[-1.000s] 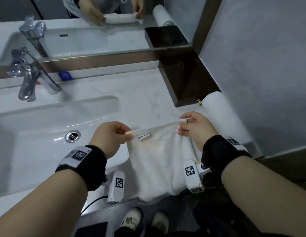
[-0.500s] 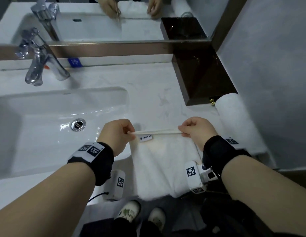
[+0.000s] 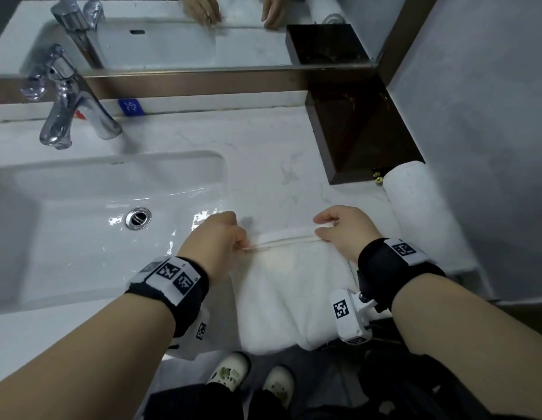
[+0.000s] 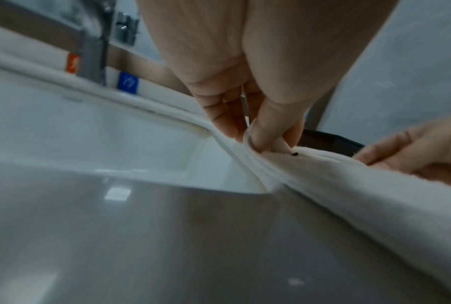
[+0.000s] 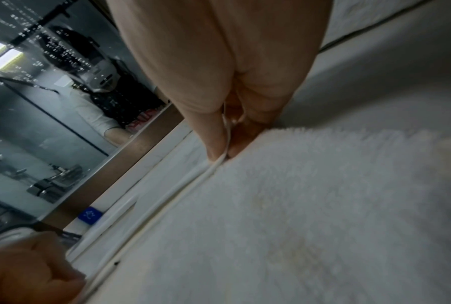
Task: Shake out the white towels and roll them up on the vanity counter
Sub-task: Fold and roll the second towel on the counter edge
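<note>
The towel [image 3: 294, 286] lies flat on the surface [image 3: 263, 165] right of the sink [image 3: 81, 207], its near edge overhanging. The left hand [image 3: 215, 237] and right hand [image 3: 345, 228] pinch its 2 far corners. A roll [image 3: 415, 201] lies by the wall.

Both forearms are bare; each wrist wears a black band [image 3: 169, 294] with a white strip of square black-and-white codes; a small white camera [image 3: 350, 318] with a code sticker hangs under each wrist; pale shoes [image 3: 230, 369] below.
</note>
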The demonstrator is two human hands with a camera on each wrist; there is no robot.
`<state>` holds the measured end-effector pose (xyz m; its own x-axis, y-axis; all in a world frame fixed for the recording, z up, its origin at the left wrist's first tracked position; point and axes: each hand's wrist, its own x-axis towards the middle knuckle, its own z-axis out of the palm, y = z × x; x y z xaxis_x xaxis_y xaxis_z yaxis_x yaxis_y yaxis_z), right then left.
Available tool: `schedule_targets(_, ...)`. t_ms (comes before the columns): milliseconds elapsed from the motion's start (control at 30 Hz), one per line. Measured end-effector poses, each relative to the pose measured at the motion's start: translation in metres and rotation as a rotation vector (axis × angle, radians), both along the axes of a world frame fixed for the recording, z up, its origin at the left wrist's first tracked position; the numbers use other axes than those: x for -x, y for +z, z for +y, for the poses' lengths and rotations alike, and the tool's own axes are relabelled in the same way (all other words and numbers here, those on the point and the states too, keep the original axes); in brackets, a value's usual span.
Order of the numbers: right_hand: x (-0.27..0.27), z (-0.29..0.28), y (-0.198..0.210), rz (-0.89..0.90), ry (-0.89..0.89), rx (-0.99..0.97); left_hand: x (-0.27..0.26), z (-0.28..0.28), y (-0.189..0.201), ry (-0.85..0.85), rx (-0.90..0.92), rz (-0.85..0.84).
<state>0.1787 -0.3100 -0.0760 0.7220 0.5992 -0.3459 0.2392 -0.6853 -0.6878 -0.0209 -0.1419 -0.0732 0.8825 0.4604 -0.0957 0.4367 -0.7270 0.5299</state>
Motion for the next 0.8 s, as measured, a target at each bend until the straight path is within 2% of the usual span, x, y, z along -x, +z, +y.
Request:
schedule_targets(67, 0.0, 0.002, 0.001, -0.029, 0.03, 0.055, 0.002, -0.003, 0.001, -0.02, -0.036, 0.037)
schedule_targets(167, -0.002, 0.007, 0.004, -0.046, 0.082, 0.121, 0.005, -0.009, 0.002, 0.067, -0.015, 0.055)
schedule_targets(400, -0.005, 0.012, 0.015, -0.102, 0.256, 0.242, -0.006, -0.004, 0.004, 0.38, 0.282, 0.092)
schedule_targets(600, -0.005, 0.013, 0.021, -0.168, 0.352, 0.276, -0.002, -0.005, 0.0, 0.461, 0.337, 0.086)
schedule_targets(800, -0.006, 0.011, 0.022, -0.276, 0.424, 0.317, -0.01, 0.004, 0.007, 0.36, 0.268, 0.236)
